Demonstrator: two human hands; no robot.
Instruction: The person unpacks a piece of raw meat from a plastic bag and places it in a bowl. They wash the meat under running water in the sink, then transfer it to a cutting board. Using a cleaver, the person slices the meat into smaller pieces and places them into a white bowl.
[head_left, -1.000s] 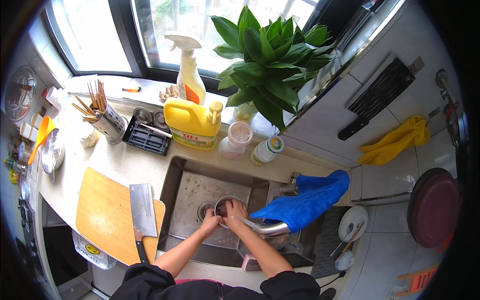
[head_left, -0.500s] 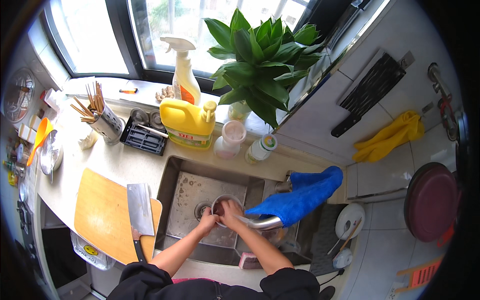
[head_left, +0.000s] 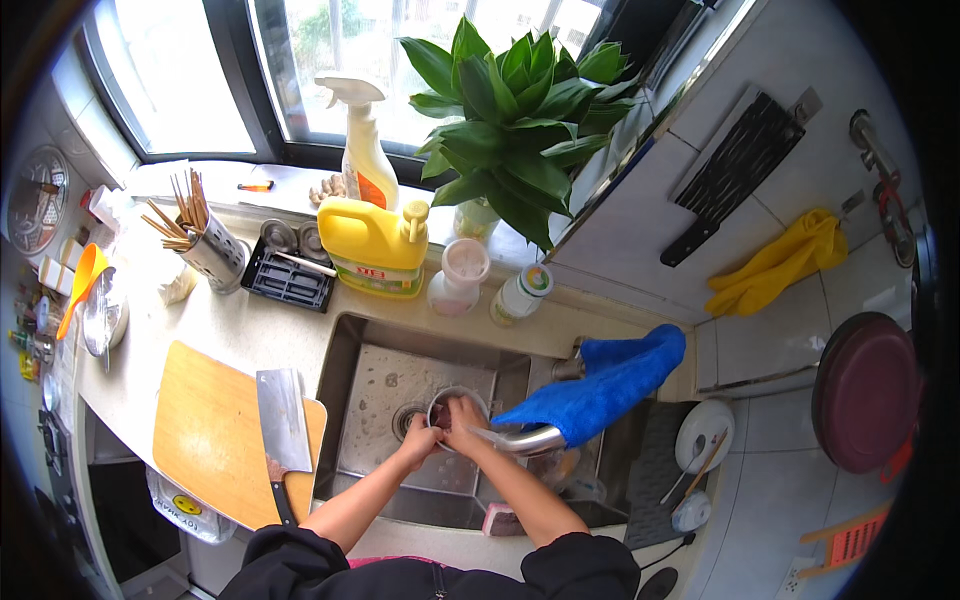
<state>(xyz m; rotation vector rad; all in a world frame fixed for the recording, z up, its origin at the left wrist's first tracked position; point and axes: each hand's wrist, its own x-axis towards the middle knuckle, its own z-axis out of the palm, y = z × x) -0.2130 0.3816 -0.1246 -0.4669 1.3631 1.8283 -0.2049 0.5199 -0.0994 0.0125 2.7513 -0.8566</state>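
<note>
Down in the steel sink, seen from the head camera, both hands meet at a small metal bowl that sits near the drain, under the curved end of the tap. The left hand grips the near rim of the bowl, its fingers curled around the edge. The right hand reaches into the bowl, its fingers bent and close together on something dark inside; what that is cannot be told. A blue cloth hangs over the tap, just right of the hands. On the table left of the sink lies a wooden cutting board with a cleaver resting on its right part, the handle pointing toward the person. Behind the sink stand a yellow jug of dish soap, a spray bottle, a pink-lidded jar and a small white bottle, with a leafy green plant above them. Farther left are a black tray and a metal holder full of chopsticks. Yellow rubber gloves hang on the tiled wall to the right.
</note>
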